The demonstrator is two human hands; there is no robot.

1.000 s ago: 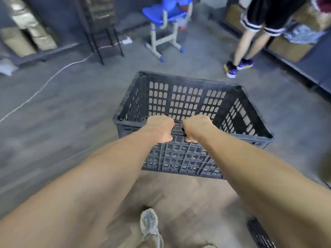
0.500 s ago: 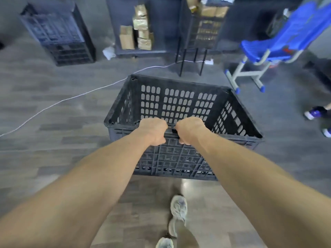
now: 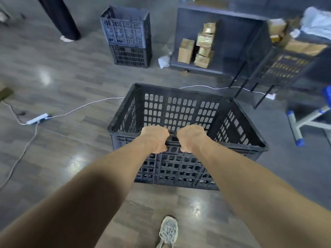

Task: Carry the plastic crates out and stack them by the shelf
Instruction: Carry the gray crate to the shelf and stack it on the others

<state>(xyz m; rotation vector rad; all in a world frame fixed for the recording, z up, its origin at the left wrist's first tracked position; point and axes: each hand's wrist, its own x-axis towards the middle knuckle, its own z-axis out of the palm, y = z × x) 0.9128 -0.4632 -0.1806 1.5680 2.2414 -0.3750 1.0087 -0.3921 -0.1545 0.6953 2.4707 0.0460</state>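
I hold an empty black plastic crate (image 3: 180, 111) in front of me, above the floor. My left hand (image 3: 155, 138) and my right hand (image 3: 191, 138) grip the middle of its near rim side by side, fingers curled over the edge. Ahead at the back stands a stack of two black crates (image 3: 128, 37) on the floor. Just right of that stack is a dark shelf (image 3: 223, 22) with brown and gold boxes on its bottom level.
A white cable (image 3: 86, 106) and a power strip (image 3: 37, 119) lie across the wooden floor at left. A black wire rack (image 3: 279, 67) on thin legs stands at right, a blue chair's base (image 3: 302, 122) beyond it. Another person's leg (image 3: 60, 18) is at top left. My shoe (image 3: 168, 230) shows below.
My view has swung left: the crate stack and shelf now sit ahead and closer, the blue chair has slid to the right edge. Both hands keep the same grip on the crate.
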